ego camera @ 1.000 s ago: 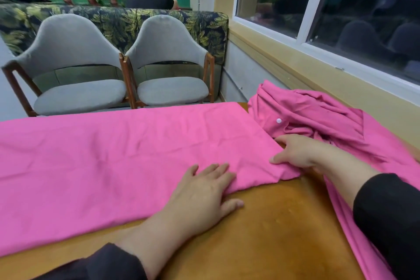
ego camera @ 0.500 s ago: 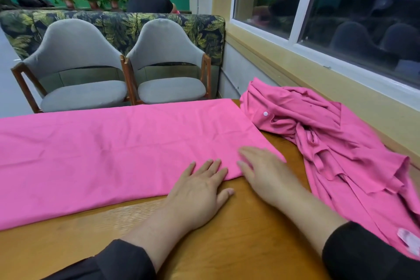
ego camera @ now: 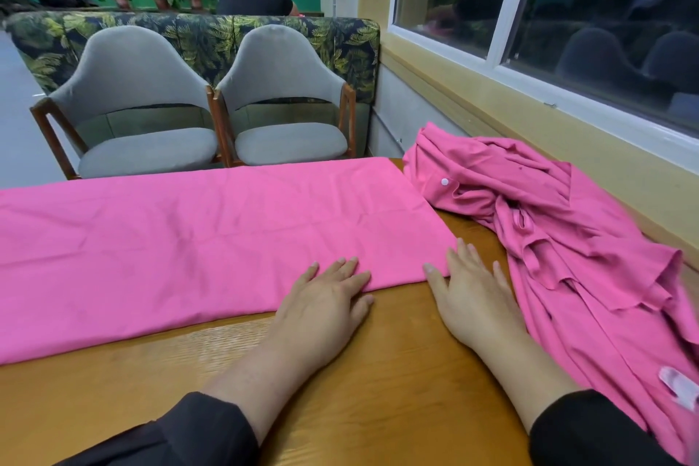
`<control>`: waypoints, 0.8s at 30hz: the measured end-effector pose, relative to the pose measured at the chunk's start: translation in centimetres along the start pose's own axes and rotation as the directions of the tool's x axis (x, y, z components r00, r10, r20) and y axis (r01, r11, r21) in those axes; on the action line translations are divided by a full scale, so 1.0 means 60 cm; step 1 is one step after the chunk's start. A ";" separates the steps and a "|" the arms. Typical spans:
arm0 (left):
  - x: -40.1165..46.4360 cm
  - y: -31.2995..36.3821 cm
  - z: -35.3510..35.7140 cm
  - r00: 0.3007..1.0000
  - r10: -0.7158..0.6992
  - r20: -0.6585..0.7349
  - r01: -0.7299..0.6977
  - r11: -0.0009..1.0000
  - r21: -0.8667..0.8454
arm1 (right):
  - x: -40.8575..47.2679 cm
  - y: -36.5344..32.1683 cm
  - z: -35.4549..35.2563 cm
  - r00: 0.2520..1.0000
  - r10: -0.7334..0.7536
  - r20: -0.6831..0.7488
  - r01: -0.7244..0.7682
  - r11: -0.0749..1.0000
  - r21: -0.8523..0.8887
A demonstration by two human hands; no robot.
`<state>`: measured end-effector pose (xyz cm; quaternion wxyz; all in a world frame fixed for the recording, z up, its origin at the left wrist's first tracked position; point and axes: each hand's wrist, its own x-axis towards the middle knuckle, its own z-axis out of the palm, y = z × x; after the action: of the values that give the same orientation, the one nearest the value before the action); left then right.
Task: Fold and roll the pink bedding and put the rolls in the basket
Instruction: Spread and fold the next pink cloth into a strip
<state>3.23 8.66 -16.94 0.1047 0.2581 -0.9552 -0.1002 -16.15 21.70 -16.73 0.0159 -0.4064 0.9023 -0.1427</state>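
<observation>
With our left hand (ego camera: 325, 295) flat on the near right corner of the folded pink sheet (ego camera: 196, 238) and our right hand (ego camera: 472, 291) flat beside it, gripping nothing, the roll could start crooked if the corner slips.

The right hand (ego camera: 472, 291) has left the crumpled pink pile (ego camera: 567, 238) and now lies flat at the folded sheet's (ego camera: 189, 246) near right corner.

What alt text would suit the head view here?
Both hands lie flat at the near right corner of a folded pink sheet on a wooden table: left hand on the fabric, right hand beside it. A crumpled pink piece lies right.
</observation>
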 end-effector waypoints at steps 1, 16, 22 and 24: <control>0.000 -0.001 -0.001 0.999 -0.008 -0.040 0.008 1.000 -0.016 | -0.006 0.001 -0.001 0.997 -0.052 -0.059 0.055 0.997 0.048; -0.099 -0.108 -0.056 0.991 -0.057 -0.125 0.066 0.995 0.073 | -0.004 -0.028 0.008 0.899 -0.425 -0.107 0.435 0.896 0.090; -0.196 -0.204 -0.111 0.960 -0.252 -0.122 0.263 0.961 0.085 | -0.029 -0.145 0.050 0.819 -0.572 -0.054 0.571 0.800 0.183; -0.215 -0.221 -0.121 0.938 -0.317 -0.137 0.332 0.938 0.099 | -0.030 -0.185 0.059 0.803 -0.593 -0.049 0.589 0.780 0.211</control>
<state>22.25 3.06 -15.15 0.1274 0.4236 -0.8958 -0.0427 -6.35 15.15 -17.27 0.0236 -0.6658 0.7082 -0.2337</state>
